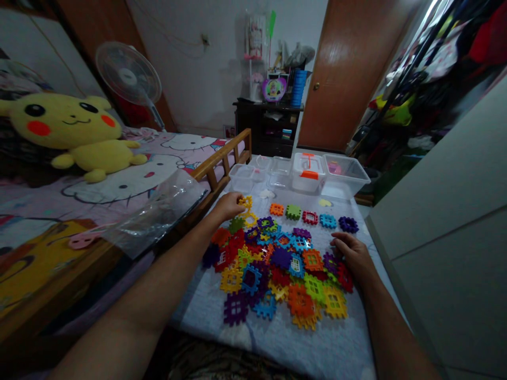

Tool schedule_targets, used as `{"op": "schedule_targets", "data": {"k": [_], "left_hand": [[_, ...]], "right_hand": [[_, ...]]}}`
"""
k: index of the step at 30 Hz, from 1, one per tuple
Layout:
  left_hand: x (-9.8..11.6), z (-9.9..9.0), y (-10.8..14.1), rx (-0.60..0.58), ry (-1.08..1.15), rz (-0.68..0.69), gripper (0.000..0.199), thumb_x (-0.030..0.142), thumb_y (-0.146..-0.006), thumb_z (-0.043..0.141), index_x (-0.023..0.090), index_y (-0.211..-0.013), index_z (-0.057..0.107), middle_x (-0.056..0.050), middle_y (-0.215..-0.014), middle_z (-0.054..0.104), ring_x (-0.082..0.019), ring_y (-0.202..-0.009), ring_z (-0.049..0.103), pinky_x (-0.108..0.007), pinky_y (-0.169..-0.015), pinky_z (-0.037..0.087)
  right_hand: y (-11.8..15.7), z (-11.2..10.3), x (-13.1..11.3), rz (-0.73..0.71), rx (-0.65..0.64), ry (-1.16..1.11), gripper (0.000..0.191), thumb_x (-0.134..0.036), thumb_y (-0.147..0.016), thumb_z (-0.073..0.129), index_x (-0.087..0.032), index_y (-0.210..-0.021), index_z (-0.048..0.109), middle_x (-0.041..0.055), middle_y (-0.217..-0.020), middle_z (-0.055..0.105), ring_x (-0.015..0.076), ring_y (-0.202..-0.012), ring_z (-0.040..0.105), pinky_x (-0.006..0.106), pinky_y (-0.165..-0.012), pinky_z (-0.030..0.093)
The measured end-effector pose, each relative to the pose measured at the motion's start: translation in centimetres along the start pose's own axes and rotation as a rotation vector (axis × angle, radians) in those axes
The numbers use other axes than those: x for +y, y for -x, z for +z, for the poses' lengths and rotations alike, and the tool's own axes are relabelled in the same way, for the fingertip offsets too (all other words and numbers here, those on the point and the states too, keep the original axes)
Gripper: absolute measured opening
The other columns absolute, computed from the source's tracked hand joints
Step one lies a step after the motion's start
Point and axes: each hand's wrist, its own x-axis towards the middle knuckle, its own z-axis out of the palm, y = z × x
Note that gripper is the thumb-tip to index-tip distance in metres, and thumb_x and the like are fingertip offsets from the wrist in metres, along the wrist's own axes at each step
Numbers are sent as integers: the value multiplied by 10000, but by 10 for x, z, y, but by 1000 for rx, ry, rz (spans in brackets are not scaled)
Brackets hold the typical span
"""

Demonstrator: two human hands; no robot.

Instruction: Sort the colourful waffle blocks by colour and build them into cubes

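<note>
My left hand (229,206) pinches a yellow interlocking block (246,201) at the far left of a heap of building pieces. Another yellow block (249,219) lies just below it. My right hand (354,256) rests at the heap's right edge, fingers partly spread, beside a purple block (330,262) and a red block (344,277); I see nothing held in it. Behind the heap runs a row of separate pieces: orange (276,209), green (293,212), red (310,217), blue (328,220) and dark purple (348,224). Many blocks in the heap overlap, hiding those underneath.
Clear plastic bins (241,178) and a lidded box with orange latches (309,177) stand along the table's (277,338) far end. A wooden bed rail (216,169) borders the left side, with a plastic bag (158,211) over it. A pale cabinet (447,221) stands at right.
</note>
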Motion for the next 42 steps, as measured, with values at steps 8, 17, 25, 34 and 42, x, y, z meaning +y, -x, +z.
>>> {"op": "schedule_targets", "data": {"k": [8,17,25,34,42], "left_hand": [[-2,24,13,165,-408,139,189,229,-828,583,204,-1005,645,-105,-1080,648,-264,-1007,612,-338,-871,444],[-14,12,7,-65,-288,140,477,507,-740,721,183,-1084,658,-103,-1124,660,-291,-1084,601,-345,-933,452],[-2,23,7,-160,-312,191,603,398,-777,698,239,-1343,565,-109,-1458,479,-323,-1402,362,-415,-1157,292],[-1,31,6,-332,-184,293,378,215,-746,598,249,-1105,713,-74,-1312,535,-266,-1277,469,-345,-1062,416],[-6,16,9,-416,-32,333,387,161,-711,598,300,-1059,698,-33,-1201,672,-262,-1081,602,-391,-971,497]], "right_hand": [[0,0,1,1,-9,-16,447,-489,-701,696,-167,-1011,705,46,-784,701,161,-609,569,287,-546,431],[-2,-1,1,-21,0,29,414,-480,-692,691,-185,-981,724,52,-792,713,198,-682,615,317,-604,464],[0,0,-2,13,-16,-22,443,-489,-686,683,-171,-994,692,38,-766,688,159,-602,546,293,-542,419],[-1,0,-1,3,-18,-13,421,-474,-704,683,-171,-997,696,47,-798,703,164,-630,564,297,-569,438],[2,1,-6,6,-4,-23,414,-463,-695,691,-164,-981,706,49,-783,704,159,-614,568,284,-546,433]]}}
